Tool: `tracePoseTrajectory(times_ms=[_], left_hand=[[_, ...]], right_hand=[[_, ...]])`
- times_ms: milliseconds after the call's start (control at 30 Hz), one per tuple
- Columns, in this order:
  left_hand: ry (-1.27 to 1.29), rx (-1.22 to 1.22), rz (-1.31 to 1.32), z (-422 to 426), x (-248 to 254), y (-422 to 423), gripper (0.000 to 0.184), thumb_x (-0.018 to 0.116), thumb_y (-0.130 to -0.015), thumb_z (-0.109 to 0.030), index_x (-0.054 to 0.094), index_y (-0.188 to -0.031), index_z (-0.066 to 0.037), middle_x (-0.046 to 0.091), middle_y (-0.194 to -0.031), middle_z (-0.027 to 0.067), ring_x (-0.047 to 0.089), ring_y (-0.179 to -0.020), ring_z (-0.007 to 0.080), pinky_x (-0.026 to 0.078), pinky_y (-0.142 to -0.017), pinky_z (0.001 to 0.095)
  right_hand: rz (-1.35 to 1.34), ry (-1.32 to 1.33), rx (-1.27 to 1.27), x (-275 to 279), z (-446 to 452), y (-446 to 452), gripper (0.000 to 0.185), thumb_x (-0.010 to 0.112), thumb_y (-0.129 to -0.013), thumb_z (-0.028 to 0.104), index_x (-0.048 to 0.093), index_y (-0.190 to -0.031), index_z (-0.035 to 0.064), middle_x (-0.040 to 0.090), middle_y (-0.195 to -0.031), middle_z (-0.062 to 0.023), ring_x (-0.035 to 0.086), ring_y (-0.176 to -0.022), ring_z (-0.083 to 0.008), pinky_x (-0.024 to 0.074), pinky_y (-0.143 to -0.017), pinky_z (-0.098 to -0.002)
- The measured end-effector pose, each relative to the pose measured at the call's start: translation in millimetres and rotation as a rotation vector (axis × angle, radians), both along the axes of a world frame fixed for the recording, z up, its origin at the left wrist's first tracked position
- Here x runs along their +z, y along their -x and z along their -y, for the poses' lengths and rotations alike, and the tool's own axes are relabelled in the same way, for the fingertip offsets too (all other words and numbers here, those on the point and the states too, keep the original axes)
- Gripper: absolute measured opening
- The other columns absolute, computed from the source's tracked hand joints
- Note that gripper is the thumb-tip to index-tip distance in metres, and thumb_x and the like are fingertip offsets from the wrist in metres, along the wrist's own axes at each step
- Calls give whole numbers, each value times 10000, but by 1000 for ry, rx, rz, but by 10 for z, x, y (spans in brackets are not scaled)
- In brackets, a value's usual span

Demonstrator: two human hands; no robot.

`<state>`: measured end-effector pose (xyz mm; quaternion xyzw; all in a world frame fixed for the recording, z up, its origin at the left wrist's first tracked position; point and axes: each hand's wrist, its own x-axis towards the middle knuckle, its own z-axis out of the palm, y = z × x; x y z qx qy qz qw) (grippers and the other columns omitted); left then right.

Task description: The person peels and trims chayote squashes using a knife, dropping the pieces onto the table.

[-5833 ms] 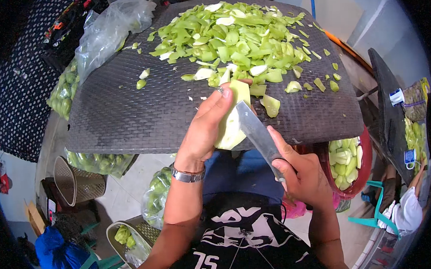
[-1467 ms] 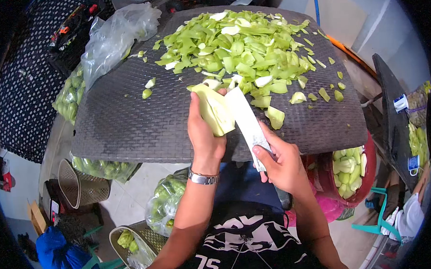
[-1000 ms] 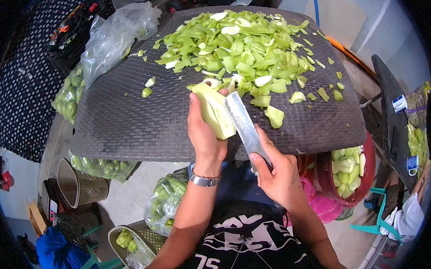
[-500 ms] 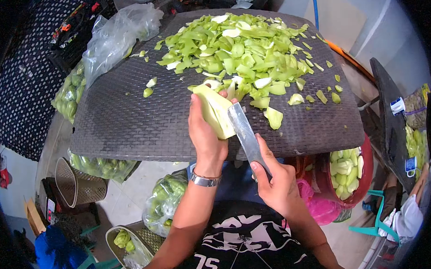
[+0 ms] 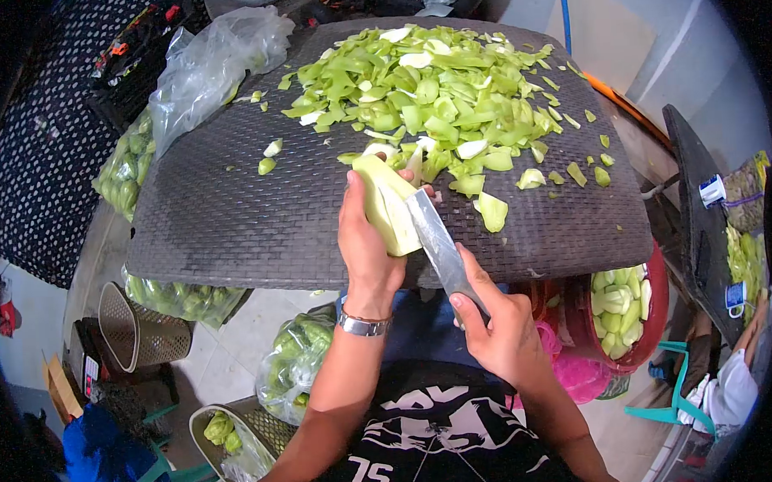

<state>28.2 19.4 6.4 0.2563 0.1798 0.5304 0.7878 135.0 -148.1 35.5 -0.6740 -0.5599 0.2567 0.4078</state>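
A pale green peeled vegetable [image 5: 386, 205] rests in my left hand [image 5: 368, 250], whose fingers wrap round it above the near part of the dark woven table [image 5: 241, 220]. My right hand [image 5: 497, 326] grips a knife [image 5: 441, 246] by its handle. The blade's tip end lies against the vegetable's right side. Just beyond my hands, a large heap of green peelings [image 5: 432, 95] spreads over the far half of the table, with a loose peel [image 5: 491, 212] to the right of the knife.
A clear plastic bag [image 5: 214, 73] lies at the table's far left. Below the right edge stands a red tub [image 5: 652, 317] of peeled vegetables. Bagged green vegetables [image 5: 297, 363] and a basket [image 5: 143, 334] are on the floor at left. Another person's white-clothed body [image 5: 733, 386] shows at right.
Compared with the earliest frame, the vegetable is turned and further left, and the blade has moved down its right side. Over the last half second, both hands shift only slightly.
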Motion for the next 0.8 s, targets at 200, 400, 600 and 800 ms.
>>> tracePoseTrajectory(times_ms=[200, 400, 600, 800], left_hand=[[25, -55, -24, 110, 4, -119, 517, 325, -1138, -454, 524, -1314, -11, 690, -1064, 165, 733, -883, 314, 619, -799, 441], [-1, -21, -100, 51, -42, -135, 536, 334, -1131, -479, 532, -1280, -4, 687, -1057, 168, 733, -847, 306, 617, -800, 443], [33, -14, -289, -16, 20, -235, 532, 350, -1133, -469, 568, -1143, 16, 690, -903, 150, 723, -728, 253, 616, -649, 390], [-62, -10, -376, -485, 20, -387, 532, 377, -1127, -446, 575, -1151, 47, 693, -948, 169, 732, -748, 307, 632, -661, 444]], right_hand=[[-244, 106, -1, -155, -53, -7, 581, 641, -991, 39, 454, -1540, 47, 734, -944, -283, 785, -768, -298, 594, -648, -355], [-371, 136, 7, -217, -71, 9, 582, 623, -1013, 53, 431, -1563, 59, 741, -870, -199, 728, -637, -184, 564, -558, -319], [-690, 228, 90, -257, -177, -176, 595, 564, -1071, 146, 342, -1619, 77, 666, -762, -94, 574, -488, -115, 450, -429, -262], [-815, 147, 174, -267, -579, -369, 626, 578, -1071, 180, 316, -1632, 91, 653, -748, -115, 561, -459, -140, 440, -396, -280]])
